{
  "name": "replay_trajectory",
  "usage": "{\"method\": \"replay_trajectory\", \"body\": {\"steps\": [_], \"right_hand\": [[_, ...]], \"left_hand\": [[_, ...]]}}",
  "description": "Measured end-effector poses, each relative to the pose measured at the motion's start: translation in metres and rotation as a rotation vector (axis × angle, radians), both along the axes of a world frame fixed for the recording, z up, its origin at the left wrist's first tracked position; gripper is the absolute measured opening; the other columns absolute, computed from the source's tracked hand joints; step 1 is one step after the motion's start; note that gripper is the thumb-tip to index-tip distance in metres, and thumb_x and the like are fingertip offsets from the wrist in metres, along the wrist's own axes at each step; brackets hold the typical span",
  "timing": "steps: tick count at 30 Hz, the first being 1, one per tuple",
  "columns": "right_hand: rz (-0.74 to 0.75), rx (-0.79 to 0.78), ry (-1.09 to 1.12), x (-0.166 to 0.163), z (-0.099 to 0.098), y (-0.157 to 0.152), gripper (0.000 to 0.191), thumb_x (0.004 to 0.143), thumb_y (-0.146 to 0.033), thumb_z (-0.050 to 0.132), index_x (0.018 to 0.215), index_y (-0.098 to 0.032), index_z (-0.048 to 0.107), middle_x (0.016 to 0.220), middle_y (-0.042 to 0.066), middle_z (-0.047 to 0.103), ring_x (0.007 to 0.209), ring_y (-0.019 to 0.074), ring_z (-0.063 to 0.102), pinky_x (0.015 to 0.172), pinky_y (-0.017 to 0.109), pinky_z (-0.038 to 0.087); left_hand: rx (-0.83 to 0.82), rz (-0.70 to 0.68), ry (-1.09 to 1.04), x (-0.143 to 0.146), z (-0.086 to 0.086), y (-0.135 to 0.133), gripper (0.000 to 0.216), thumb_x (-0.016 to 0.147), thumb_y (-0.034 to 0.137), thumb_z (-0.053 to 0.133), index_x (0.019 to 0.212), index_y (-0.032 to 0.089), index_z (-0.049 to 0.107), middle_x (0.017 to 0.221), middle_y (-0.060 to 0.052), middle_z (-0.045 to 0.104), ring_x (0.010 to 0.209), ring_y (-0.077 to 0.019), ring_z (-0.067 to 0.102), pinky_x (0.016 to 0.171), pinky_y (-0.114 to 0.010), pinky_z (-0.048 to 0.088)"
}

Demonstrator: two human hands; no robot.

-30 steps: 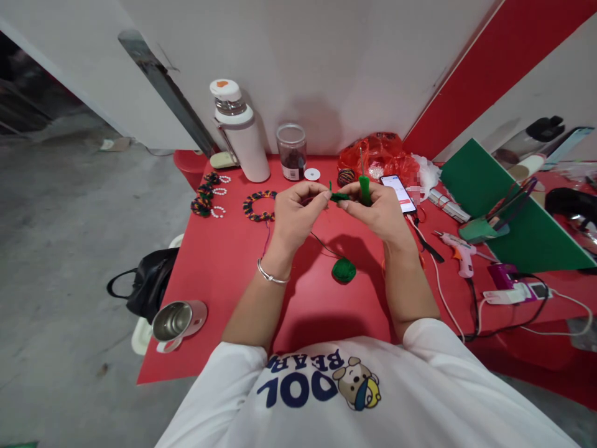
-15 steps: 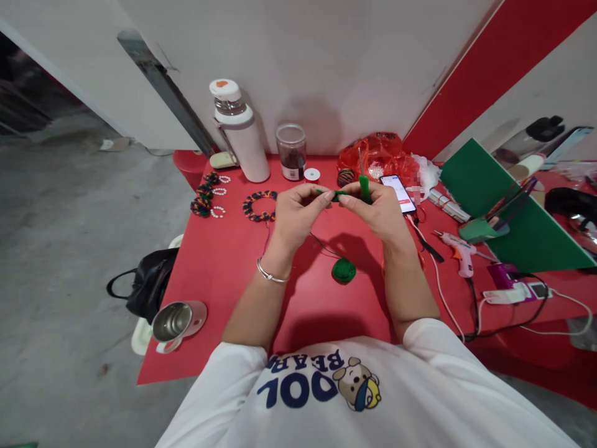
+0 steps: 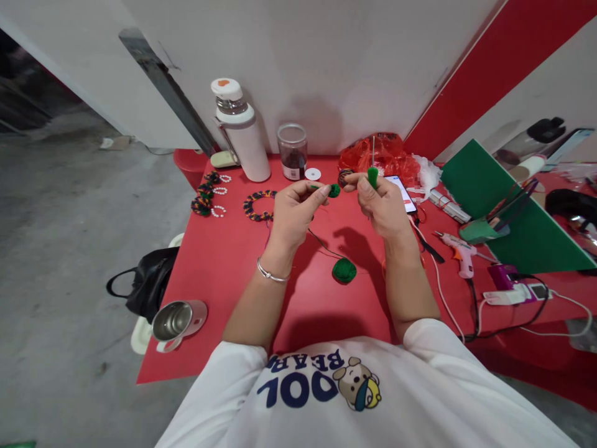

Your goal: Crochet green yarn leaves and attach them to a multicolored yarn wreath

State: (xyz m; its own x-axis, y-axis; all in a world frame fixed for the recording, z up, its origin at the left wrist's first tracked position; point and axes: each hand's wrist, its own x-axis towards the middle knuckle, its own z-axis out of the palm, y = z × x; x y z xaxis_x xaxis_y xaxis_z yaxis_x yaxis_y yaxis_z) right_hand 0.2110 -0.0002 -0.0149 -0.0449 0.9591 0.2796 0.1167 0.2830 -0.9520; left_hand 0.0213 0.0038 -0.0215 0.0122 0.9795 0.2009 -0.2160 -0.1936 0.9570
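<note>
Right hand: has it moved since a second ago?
Yes. The right hand, gripping the green hook, has pulled away from the left hand and its green yarn piece, toward the phone.

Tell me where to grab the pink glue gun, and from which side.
Best grip the glue gun by its handle, from above. It lies on its side on the red table, nozzle pointing left, handle jutting toward the person, so the handle's narrow edges look open to a pinch. Its cord leaves the handle's end; stay short of that.
</note>
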Motion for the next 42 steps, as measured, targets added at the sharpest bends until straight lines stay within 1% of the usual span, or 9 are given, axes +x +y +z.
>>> {"method": "replay_trajectory", "body": {"steps": [3, 5, 9, 13, 20, 25, 30, 35, 42], "right_hand": [[-0.039, 0.062, -0.058, -0.005, 0.003, -0.003, 0.062, 0.075, -0.075, 0.082, 0.108, -0.023, 0.077, 0.100, 0.006, 0.075, 0.084, 0.0172, 0.067, 0.072, 0.031, 0.054], [-0.087, 0.082, -0.109, -0.009, 0.005, -0.006, 0.054, 0.073, -0.065, 0.089, 0.105, -0.022, 0.078, 0.097, 0.004, 0.076, 0.083, 0.0170, 0.066, 0.073, 0.031, 0.054], [-0.165, 0.081, -0.160, -0.011, 0.004, -0.007, 0.028, 0.082, -0.045, 0.084, 0.098, -0.022, 0.081, 0.092, 0.003, 0.078, 0.077, 0.0159, 0.065, 0.073, 0.033, 0.056], [-0.153, 0.081, -0.108, -0.007, 0.001, -0.004, 0.023, 0.081, -0.038, 0.083, 0.098, -0.023, 0.083, 0.092, 0.002, 0.079, 0.081, 0.0177, 0.069, 0.081, 0.037, 0.060], [-0.129, 0.081, -0.050, -0.006, -0.001, -0.002, 0.024, 0.080, -0.040, 0.085, 0.098, -0.023, 0.082, 0.094, 0.002, 0.079, 0.088, 0.0196, 0.073, 0.089, 0.040, 0.062], [-0.106, 0.076, -0.029, -0.007, 0.002, -0.004, 0.036, 0.086, -0.055, 0.080, 0.102, -0.023, 0.081, 0.097, 0.004, 0.079, 0.095, 0.0214, 0.073, 0.085, 0.037, 0.062], [0.013, 0.032, -0.071, -0.012, 0.004, -0.009, 0.055, 0.072, -0.063, 0.091, 0.111, -0.024, 0.080, 0.104, 0.005, 0.080, 0.092, 0.0211, 0.072, 0.083, 0.037, 0.061], [0.071, 0.035, -0.065, -0.016, 0.005, -0.010, 0.036, 0.081, -0.055, 0.087, 0.099, -0.024, 0.084, 0.095, 0.004, 0.080, 0.090, 0.0202, 0.072, 0.089, 0.037, 0.058], [0.021, 0.011, -0.133, -0.014, 0.007, -0.011, 0.028, 0.081, -0.047, 0.081, 0.087, -0.020, 0.081, 0.074, -0.001, 0.070, 0.068, 0.0136, 0.056, 0.067, 0.030, 0.048]], "left_hand": [[0.073, 0.068, 0.080, 0.003, -0.001, -0.002, 0.030, 0.078, 0.048, 0.090, 0.076, 0.020, 0.077, 0.069, -0.003, 0.072, 0.060, -0.0112, 0.059, 0.052, -0.023, 0.046], [0.125, 0.127, 0.130, 0.005, -0.002, -0.004, 0.030, 0.078, 0.047, 0.090, 0.076, 0.020, 0.077, 0.070, -0.002, 0.073, 0.064, -0.0121, 0.062, 0.058, -0.025, 0.050], [0.151, 0.162, 0.163, 0.007, -0.005, -0.004, 0.031, 0.080, 0.047, 0.088, 0.074, 0.019, 0.076, 0.067, -0.002, 0.072, 0.060, -0.0111, 0.059, 0.058, -0.025, 0.049], [0.143, 0.106, 0.121, 0.006, -0.003, -0.003, 0.035, 0.082, 0.050, 0.086, 0.072, 0.019, 0.074, 0.066, -0.002, 0.071, 0.059, -0.0110, 0.060, 0.057, -0.025, 0.049], [0.117, 0.067, 0.073, 0.004, 0.001, -0.004, 0.038, 0.080, 0.054, 0.087, 0.070, 0.020, 0.074, 0.064, -0.003, 0.070, 0.058, -0.0115, 0.059, 0.054, -0.025, 0.047], [0.107, 0.047, 0.050, 0.005, 0.000, -0.003, 0.040, 0.081, 0.054, 0.086, 0.067, 0.019, 0.073, 0.061, -0.002, 0.067, 0.056, -0.0102, 0.055, 0.053, -0.025, 0.044], [0.093, 0.021, 0.042, 0.008, 0.000, -0.005, 0.036, 0.081, 0.048, 0.087, 0.067, 0.018, 0.074, 0.058, 0.000, 0.063, 0.055, -0.0093, 0.053, 0.051, -0.024, 0.041], [0.058, -0.025, -0.006, 0.009, 0.001, -0.004, 0.033, 0.084, 0.045, 0.084, 0.068, 0.019, 0.073, 0.058, 0.000, 0.061, 0.055, -0.0097, 0.053, 0.050, -0.024, 0.041], [0.079, -0.007, 0.020, 0.010, -0.004, -0.002, 0.028, 0.086, 0.040, 0.083, 0.074, 0.020, 0.069, 0.064, 0.001, 0.064, 0.057, -0.0092, 0.054, 0.054, -0.023, 0.044]]}}
